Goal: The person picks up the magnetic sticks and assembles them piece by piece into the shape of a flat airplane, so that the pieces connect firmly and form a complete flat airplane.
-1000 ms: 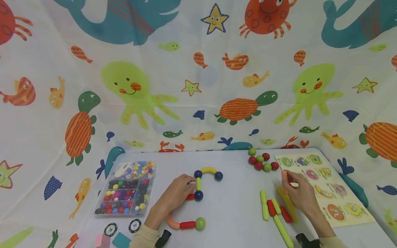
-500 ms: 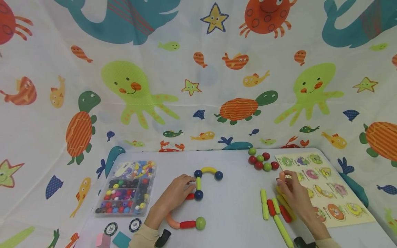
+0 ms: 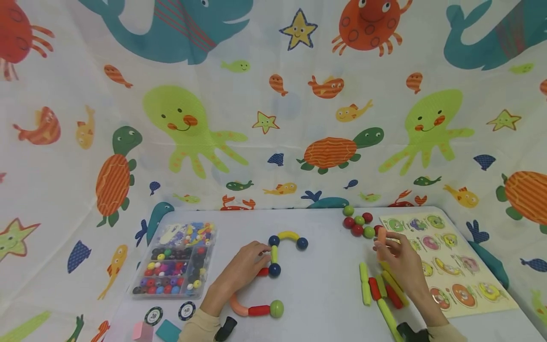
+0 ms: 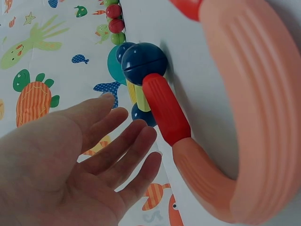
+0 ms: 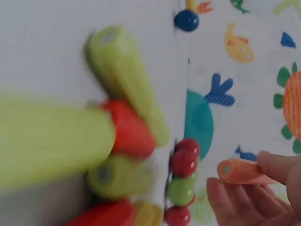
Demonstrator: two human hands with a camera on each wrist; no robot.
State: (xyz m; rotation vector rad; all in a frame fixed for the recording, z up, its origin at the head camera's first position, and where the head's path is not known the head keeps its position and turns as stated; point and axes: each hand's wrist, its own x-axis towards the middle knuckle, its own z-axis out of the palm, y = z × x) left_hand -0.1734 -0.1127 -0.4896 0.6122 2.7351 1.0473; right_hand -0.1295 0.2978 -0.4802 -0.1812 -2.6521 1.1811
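Note:
My right hand (image 3: 402,263) pinches an orange magnetic rod (image 5: 241,172) between thumb and fingers, raised over the loose rods on the right. A chain of magnetic rods and balls lies on the left half of the table. It has navy balls (image 3: 275,270), a yellow curved rod (image 3: 288,235), a light green rod (image 3: 274,254), a red rod (image 4: 167,110), an orange curved piece (image 4: 263,103) and a green ball (image 3: 277,308) at its near end. Beside this chain, my left hand (image 3: 244,265) holds nothing, fingers loosely extended; in the left wrist view they appear apart from it.
Several loose rods, including a light green rod (image 3: 364,284) and a red rod (image 3: 393,297), lie near my right hand. Red and green balls (image 3: 357,230) cluster behind them. A fruit picture board (image 3: 478,304) lies far right, a divided bead box (image 3: 166,297) far left.
My right hand has moved left, away from the fruit board, with the orange rod tilting more upright in its fingers. The left hand has stayed in place.

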